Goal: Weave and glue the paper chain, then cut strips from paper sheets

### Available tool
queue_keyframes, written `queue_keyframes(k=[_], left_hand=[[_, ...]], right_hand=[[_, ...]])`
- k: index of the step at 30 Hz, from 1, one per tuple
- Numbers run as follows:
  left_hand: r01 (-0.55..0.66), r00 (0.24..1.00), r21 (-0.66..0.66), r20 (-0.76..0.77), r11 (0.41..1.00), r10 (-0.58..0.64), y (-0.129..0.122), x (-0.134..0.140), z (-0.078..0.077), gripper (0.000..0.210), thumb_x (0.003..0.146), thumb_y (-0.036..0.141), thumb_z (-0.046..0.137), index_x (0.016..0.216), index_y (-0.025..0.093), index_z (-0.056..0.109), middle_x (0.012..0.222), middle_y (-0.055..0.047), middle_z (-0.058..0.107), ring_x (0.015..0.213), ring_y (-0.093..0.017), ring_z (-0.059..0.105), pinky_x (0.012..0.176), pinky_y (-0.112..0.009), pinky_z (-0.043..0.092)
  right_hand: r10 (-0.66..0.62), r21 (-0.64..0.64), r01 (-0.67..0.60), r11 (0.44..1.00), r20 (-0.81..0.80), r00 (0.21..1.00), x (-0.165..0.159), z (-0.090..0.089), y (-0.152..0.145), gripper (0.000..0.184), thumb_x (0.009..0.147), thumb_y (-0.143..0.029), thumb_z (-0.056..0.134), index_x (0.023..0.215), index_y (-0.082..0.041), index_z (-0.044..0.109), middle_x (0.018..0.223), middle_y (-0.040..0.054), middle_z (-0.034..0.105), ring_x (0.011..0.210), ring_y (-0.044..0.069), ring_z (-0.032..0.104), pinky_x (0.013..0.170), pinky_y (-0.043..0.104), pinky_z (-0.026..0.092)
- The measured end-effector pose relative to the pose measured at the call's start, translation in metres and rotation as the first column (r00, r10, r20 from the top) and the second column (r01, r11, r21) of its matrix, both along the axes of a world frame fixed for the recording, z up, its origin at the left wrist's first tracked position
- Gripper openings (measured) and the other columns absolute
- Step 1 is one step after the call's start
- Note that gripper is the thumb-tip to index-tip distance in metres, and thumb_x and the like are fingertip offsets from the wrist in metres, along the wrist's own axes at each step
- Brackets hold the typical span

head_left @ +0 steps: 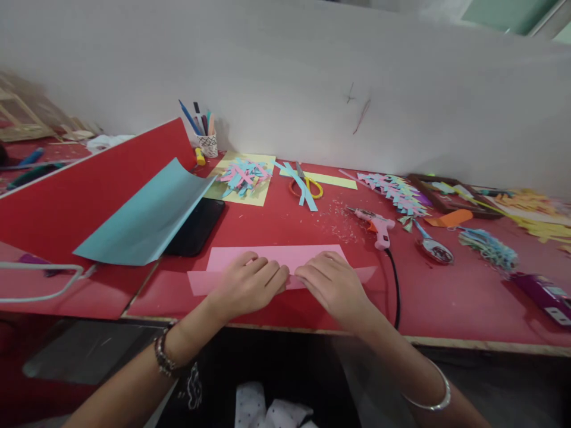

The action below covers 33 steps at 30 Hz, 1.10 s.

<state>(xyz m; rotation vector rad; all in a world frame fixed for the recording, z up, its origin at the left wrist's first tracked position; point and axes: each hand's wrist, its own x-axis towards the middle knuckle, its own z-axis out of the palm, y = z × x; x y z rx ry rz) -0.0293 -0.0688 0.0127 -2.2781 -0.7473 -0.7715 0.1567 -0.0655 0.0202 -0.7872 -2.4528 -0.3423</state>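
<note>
Red bench [272, 229] against a pale wall [285, 77], total craft mess, with the pink sheet [288, 257] at the near middle and the fingers of the left hand [252, 282] and right hand [332, 285] pinched along its near band. I'd call that fold partway done, since the ends weren't pressed flat, while a pile of cut strips [245, 176] lay ready on the far side and the blue sheet [147, 214] at left looked uncut. Couldn't read any writing; the purple packet [542, 297] at right was too blurry.

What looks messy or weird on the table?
Tiny pale scraps are scattered loose on the red table beside the pink glue gun. That looks spilled, because the cut strips nearby sit heaped on a yellow sheet.
</note>
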Motion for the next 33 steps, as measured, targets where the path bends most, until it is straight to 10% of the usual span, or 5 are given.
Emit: queue_keyframes(k=[10, 16, 19, 23, 33], left_hand=[[-0.070, 0.978, 0.005, -0.195, 0.998, 0.070, -0.001, -0.068, 0.010, 0.036, 0.091, 0.012, 0.029, 0.062, 0.019, 0.050, 0.050, 0.005, 0.054, 0.044, -0.009, 0.047, 0.054, -0.023, 0.035], [-0.475, 0.880, 0.065, 0.016, 0.877, 0.475, -0.004, -0.099, 0.025, 0.025, 0.085, 0.009, 0.039, 0.065, 0.019, 0.050, 0.053, 0.007, 0.055, 0.047, -0.009, 0.049, 0.047, -0.021, 0.032], [-0.209, 0.971, -0.084, 0.099, 0.974, 0.217, -0.010, -0.062, 0.029, 0.021, 0.090, 0.021, 0.037, 0.081, 0.018, 0.056, 0.071, 0.001, 0.065, 0.065, -0.012, 0.059, 0.063, -0.022, 0.042], [0.060, 0.997, -0.273, 0.053, 0.960, -0.047, -0.009, -0.010, 0.028, 0.033, 0.093, 0.031, 0.030, 0.084, 0.018, 0.059, 0.071, 0.001, 0.067, 0.066, -0.011, 0.060, 0.064, -0.024, 0.040], [0.096, 0.994, -0.328, -0.023, 0.940, -0.110, -0.003, -0.017, 0.032, 0.043, 0.094, 0.015, 0.024, 0.071, 0.021, 0.061, 0.066, 0.005, 0.065, 0.057, -0.008, 0.055, 0.061, -0.024, 0.034]], right_hand=[[0.012, 0.078, -0.012, 0.997, -0.009, 1.000, 0.018, 0.004, -0.005, 0.035, 0.091, -0.011, 0.031, 0.070, -0.015, 0.059, 0.062, 0.0020, 0.058, 0.062, 0.014, 0.046, 0.067, 0.025, 0.035], [-0.074, 0.153, 0.075, 0.985, -0.008, 0.997, 0.022, 0.008, -0.004, 0.030, 0.088, -0.010, 0.036, 0.068, -0.015, 0.059, 0.062, 0.0021, 0.058, 0.063, 0.014, 0.046, 0.067, 0.025, 0.036], [-0.062, 0.254, 0.057, 0.965, 0.014, 0.998, 0.008, 0.008, -0.004, 0.027, 0.083, -0.008, 0.041, 0.065, -0.016, 0.058, 0.059, 0.0007, 0.056, 0.062, 0.014, 0.045, 0.070, 0.026, 0.036], [-0.007, 0.303, 0.007, 0.953, -0.001, 1.000, -0.010, 0.011, -0.003, 0.025, 0.080, -0.011, 0.042, 0.061, -0.018, 0.056, 0.057, -0.0007, 0.055, 0.061, 0.013, 0.044, 0.072, 0.026, 0.037], [0.026, 0.359, -0.017, 0.933, -0.021, 0.999, 0.007, 0.015, 0.004, 0.024, 0.077, -0.010, 0.041, 0.058, -0.019, 0.054, 0.054, -0.0031, 0.056, 0.056, 0.011, 0.042, 0.066, 0.024, 0.036]])
